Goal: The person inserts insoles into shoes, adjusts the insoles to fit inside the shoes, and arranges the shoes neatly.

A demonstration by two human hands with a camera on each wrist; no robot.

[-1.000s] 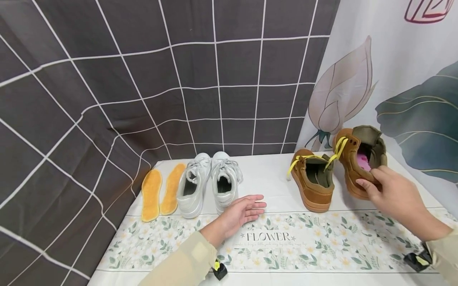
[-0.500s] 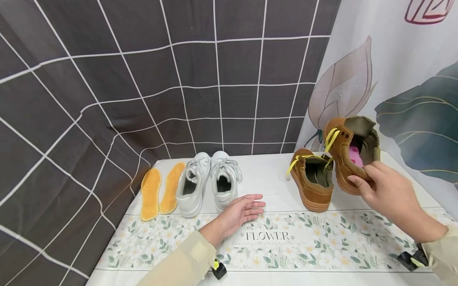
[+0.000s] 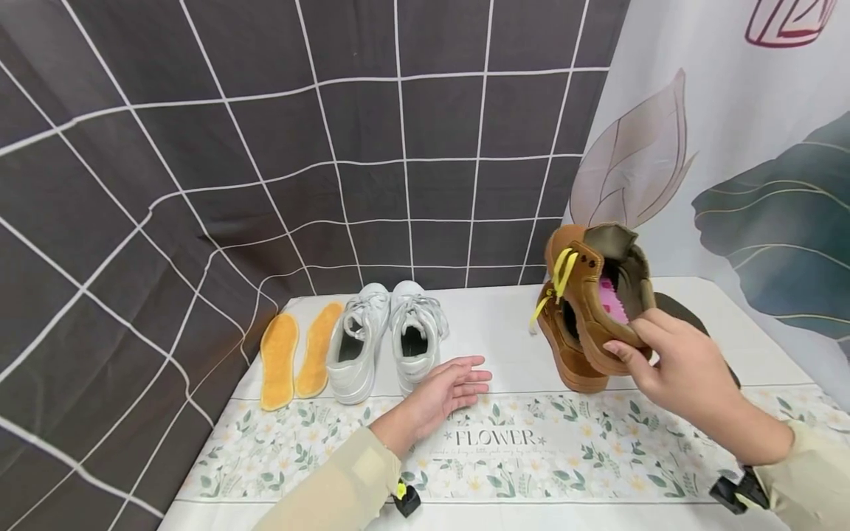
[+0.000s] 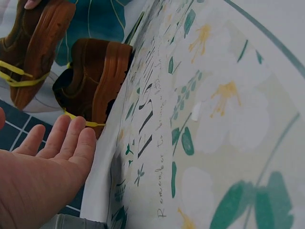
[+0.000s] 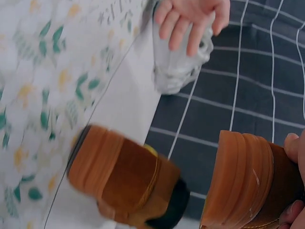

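Note:
My right hand (image 3: 684, 365) pinches the heel of a brown ankle shoe (image 3: 581, 291) with yellow laces, thumb outside the collar. This shoe is raised and tilted, its opening facing me; something pink (image 3: 612, 301) shows inside. Its brown mate (image 3: 574, 365) stands on the table, partly hidden behind it. In the right wrist view the raised shoe's sole (image 5: 240, 176) and the standing shoe (image 5: 128, 176) are apart. My left hand (image 3: 446, 392) lies palm sideways with loose fingers, holding nothing, close to a white sneaker (image 3: 418, 346).
Another white sneaker (image 3: 358, 354) stands to the left, beside two yellow-orange insoles (image 3: 279, 361) (image 3: 320, 350). A dark flat piece (image 3: 684, 313) lies behind my right hand. The white table cover (image 3: 491, 332) has a floral band; a dark grid-patterned cloth (image 3: 438, 184) hangs behind.
The right hand has lifted the brown shoe and carried it left, in front of its mate. The dark flat piece has come into view. The left hand has stayed put.

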